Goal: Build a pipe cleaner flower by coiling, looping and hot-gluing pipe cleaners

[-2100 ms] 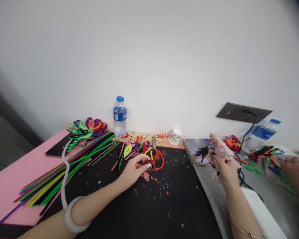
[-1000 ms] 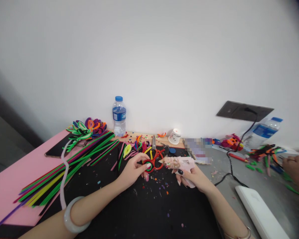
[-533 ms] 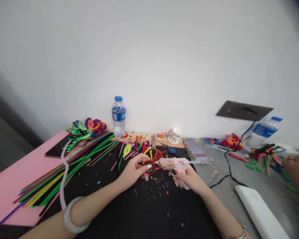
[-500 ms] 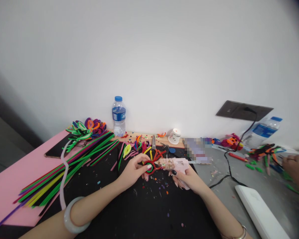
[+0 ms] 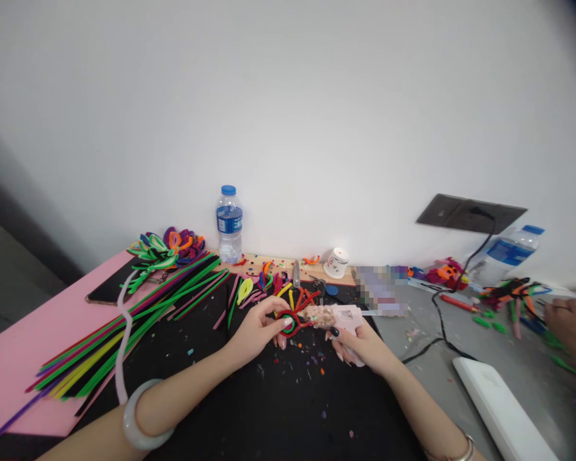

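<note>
While scissors (image 5: 296, 274) and loose stems (image 5: 139, 314) crowded the desk (image 5: 288, 403), I watched.
Right hand (image 5: 360, 346) gripped the glue gun (image 5: 338, 317), lying level, nozzle leftward at the loops (image 5: 295, 317) my left hand (image 5: 256, 330) pinched.

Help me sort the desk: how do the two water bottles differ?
The near water bottle stands upright behind the pipe cleaners; the far water bottle leans or lies tilted, by the black cord. The near one shows whole, the far one partly hidden. Both are clear, blue-capped, blue-labelled.

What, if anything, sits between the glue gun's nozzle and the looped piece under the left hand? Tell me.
Nothing visible. The glue gun in the right hand has its nozzle right at the red looped piece, which the left hand pins.
</note>
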Tool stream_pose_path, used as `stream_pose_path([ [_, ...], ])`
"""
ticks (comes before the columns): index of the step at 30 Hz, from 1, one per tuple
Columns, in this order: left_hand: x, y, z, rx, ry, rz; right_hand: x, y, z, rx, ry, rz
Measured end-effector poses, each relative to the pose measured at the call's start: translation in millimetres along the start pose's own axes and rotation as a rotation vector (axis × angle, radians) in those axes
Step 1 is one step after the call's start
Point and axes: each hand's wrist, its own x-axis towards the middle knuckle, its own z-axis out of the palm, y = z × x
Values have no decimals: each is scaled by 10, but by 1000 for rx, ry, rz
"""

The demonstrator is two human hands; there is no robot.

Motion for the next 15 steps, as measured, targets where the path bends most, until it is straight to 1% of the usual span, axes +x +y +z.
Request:
stream_pose_path([
  [4, 5, -9, -4, -8, 2, -6, 1, 8, -2, 4, -8, -16],
  [11, 9, -35, -18, -14, 5, 3, -6, -17, 10, 0, 2, 17],
  [15, 5, -27, -20, -20, 1, 10, -10, -12, 5, 13, -12, 2],
])
